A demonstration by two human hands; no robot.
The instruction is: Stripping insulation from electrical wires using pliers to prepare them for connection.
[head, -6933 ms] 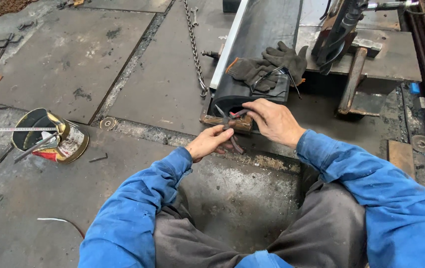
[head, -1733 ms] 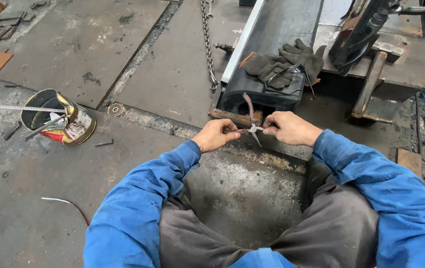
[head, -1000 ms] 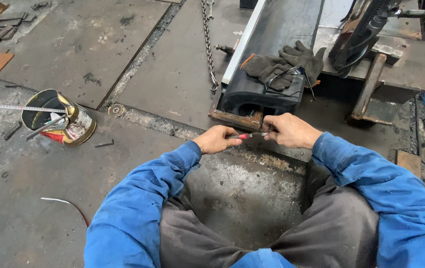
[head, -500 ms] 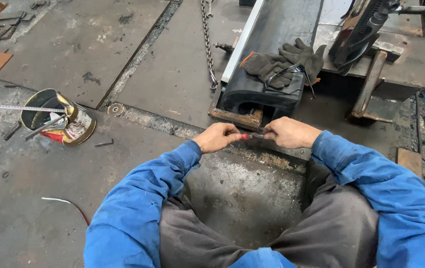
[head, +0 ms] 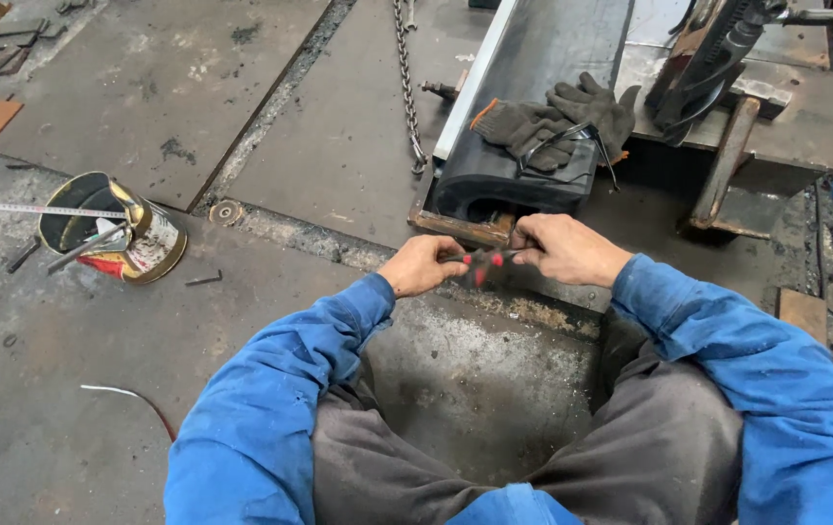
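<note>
Left hand [head: 423,264] and right hand [head: 559,247] both have fingers curled tight on a small red-handled metal tool [head: 479,261], held just in front of the black rubber-covered steel beam [head: 523,117]. The tool's tip is hidden by the fingers; its type cannot be determined. Grey work gloves [head: 552,122] lie on the beam.

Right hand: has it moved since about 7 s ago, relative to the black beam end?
Yes. The right hand then lay over the rusty plate under the black beam end; now it sits lower, nearer the person, gripping the red-handled tool with the left hand.
</note>
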